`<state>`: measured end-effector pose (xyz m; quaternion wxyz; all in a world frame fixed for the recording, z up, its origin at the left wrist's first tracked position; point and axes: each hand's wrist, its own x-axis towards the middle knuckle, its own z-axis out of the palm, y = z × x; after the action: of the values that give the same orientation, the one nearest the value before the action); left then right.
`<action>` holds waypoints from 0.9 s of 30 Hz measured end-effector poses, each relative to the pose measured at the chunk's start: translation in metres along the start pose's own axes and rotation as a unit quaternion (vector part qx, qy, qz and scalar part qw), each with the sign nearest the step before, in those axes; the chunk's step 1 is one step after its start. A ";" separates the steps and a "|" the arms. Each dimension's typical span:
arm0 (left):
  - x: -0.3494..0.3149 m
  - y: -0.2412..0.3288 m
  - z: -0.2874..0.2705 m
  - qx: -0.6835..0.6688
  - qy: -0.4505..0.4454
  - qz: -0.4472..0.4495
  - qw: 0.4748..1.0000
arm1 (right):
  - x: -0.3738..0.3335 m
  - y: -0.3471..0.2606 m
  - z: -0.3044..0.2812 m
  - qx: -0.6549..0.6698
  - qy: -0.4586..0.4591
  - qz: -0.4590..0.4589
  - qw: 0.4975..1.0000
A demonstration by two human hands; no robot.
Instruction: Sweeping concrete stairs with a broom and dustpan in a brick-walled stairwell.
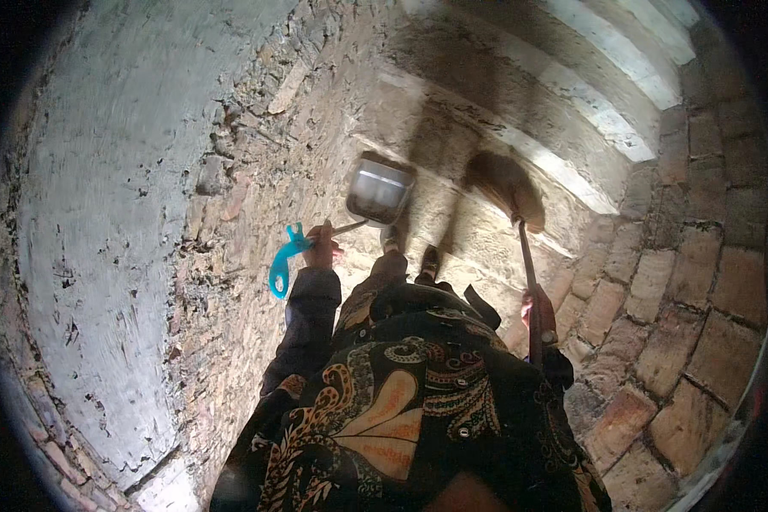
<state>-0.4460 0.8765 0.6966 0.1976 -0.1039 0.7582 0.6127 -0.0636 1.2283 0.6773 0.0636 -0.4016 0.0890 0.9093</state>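
Note:
My left hand (321,247) is closed round the thin shaft of a long-handled dustpan (381,189). Its bright blue grip (282,261) sticks out to the left of my fist. The pan is dark-rimmed with a shiny inside, and hangs or rests ahead of my feet; whether it touches the step cannot be told. My right hand (538,312) is wrapped round the stick of a broom (526,256). The broom's brown bristle head (505,183) is slightly blurred and lies over the step at the foot of the stairs, right of the dustpan.
Pale stone stairs (563,94) lie ahead towards the upper right. A rough wall (230,256) with crumbling brick and grey plaster (102,213) runs close along the left. A brick wall (657,341) stands on the right. My shoes (430,261) are on the light stone.

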 end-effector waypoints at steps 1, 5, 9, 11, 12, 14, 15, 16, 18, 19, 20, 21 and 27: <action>0.001 0.002 0.004 0.000 -0.003 0.002 1.000 | -0.001 0.003 0.002 0.001 -0.001 -0.002 1.000; 0.004 0.008 0.016 0.019 0.010 -0.004 1.000 | -0.007 0.008 0.013 -0.010 0.011 0.009 1.000; 0.014 0.004 0.027 0.017 -0.007 0.027 0.999 | -0.005 0.008 0.005 -0.062 0.034 -0.004 0.997; 0.020 0.001 0.027 0.014 -0.015 0.036 0.999 | -0.002 0.008 0.001 -0.064 0.022 0.011 0.998; 0.020 0.001 0.030 0.045 -0.014 0.021 0.999 | -0.002 0.007 -0.005 -0.067 0.013 0.025 0.997; 0.020 0.002 0.036 0.079 -0.024 0.010 0.997 | 0.000 0.002 -0.014 -0.065 -0.001 0.034 0.997; 0.021 0.002 0.038 0.070 -0.019 0.000 0.997 | 0.002 0.001 -0.018 -0.070 -0.014 0.050 0.996; 0.022 0.002 0.040 0.063 -0.014 -0.009 0.998 | 0.005 0.002 -0.023 -0.077 0.032 0.020 0.996; 0.026 0.005 0.044 0.019 -0.008 -0.048 0.999 | 0.007 0.002 -0.033 -0.109 0.022 0.000 0.994; 0.020 0.013 0.049 -0.010 -0.002 -0.049 0.999 | 0.006 0.001 -0.036 -0.149 0.016 -0.010 0.989; 0.028 0.003 0.049 -0.050 -0.011 -0.051 0.997 | 0.010 0.002 -0.043 -0.041 -0.006 0.027 0.999; 0.039 -0.008 0.037 -0.092 -0.010 -0.051 0.994 | 0.014 0.005 -0.040 -0.038 -0.012 0.026 0.999; 0.050 0.007 0.051 0.066 -0.046 -0.031 0.996 | -0.002 0.018 -0.020 -0.085 0.080 -0.098 0.988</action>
<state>-0.4847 0.9320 0.6729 0.2574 -0.0864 0.7834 0.5591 -0.0512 1.2061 0.6675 0.1108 -0.4842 -0.0236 0.8676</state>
